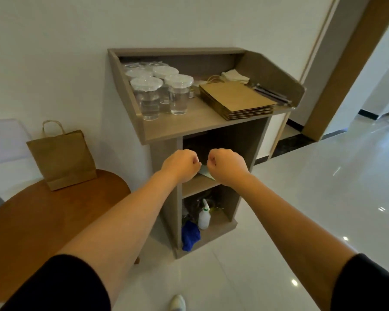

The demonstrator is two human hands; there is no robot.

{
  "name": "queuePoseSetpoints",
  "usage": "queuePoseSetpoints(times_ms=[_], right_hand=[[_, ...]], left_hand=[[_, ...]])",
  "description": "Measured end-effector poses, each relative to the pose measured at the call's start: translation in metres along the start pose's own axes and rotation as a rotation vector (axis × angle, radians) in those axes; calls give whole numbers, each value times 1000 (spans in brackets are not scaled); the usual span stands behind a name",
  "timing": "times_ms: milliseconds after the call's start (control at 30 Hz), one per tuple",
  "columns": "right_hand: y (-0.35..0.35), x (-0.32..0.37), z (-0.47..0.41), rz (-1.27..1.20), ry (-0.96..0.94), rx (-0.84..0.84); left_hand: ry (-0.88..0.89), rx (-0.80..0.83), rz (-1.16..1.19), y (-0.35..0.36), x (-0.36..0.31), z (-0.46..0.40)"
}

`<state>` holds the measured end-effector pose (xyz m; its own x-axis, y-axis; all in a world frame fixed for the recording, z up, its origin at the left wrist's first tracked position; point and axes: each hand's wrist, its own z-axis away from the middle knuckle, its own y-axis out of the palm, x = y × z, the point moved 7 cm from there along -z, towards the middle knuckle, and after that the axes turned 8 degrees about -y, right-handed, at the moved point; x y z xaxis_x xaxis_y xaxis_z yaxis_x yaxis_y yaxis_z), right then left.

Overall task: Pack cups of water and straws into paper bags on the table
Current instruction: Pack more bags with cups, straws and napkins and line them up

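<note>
Several clear cups of water (150,98) with film lids stand grouped at the left of the grey stand's top (189,124). A stack of flat brown paper bags (238,101) lies to their right, with wrapped straws (271,94) along the right edge. One brown paper bag (62,157) stands upright on the round wooden table (43,221) at the left. My left hand (181,163) and my right hand (228,164) are both clenched into fists, side by side in front of the stand's middle shelf, holding nothing.
The stand's lower shelf holds a white spray bottle (204,215) and a blue cloth (190,235). Folded napkins (235,76) lie at the back of the top. A white wall is behind; glossy tiled floor and a doorway open to the right.
</note>
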<state>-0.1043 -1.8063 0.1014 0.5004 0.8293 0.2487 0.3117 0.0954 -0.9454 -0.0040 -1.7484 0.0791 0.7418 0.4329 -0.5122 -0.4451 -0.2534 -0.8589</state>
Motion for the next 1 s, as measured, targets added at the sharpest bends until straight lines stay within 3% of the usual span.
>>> queuePoseSetpoints(times_ms=[400,567,767,933,1000], right_hand=[[-35,-125,-112,-1,29,-273],[-38,-155,-180,-13,50,-215],[-22,-183,-220,-94,225,63],[-27,-191,-231,-179,166,179],[-33,-192,-231,-236,145,170]], left_hand=[[23,-62,65,-3,-61,-157],[-11,-71,84,-3,-63,-217],[-41,-87,63,4,-59,-252],[-96,-162,132,3,-60,-266],[-160,-215,266,-3,-60,-268]])
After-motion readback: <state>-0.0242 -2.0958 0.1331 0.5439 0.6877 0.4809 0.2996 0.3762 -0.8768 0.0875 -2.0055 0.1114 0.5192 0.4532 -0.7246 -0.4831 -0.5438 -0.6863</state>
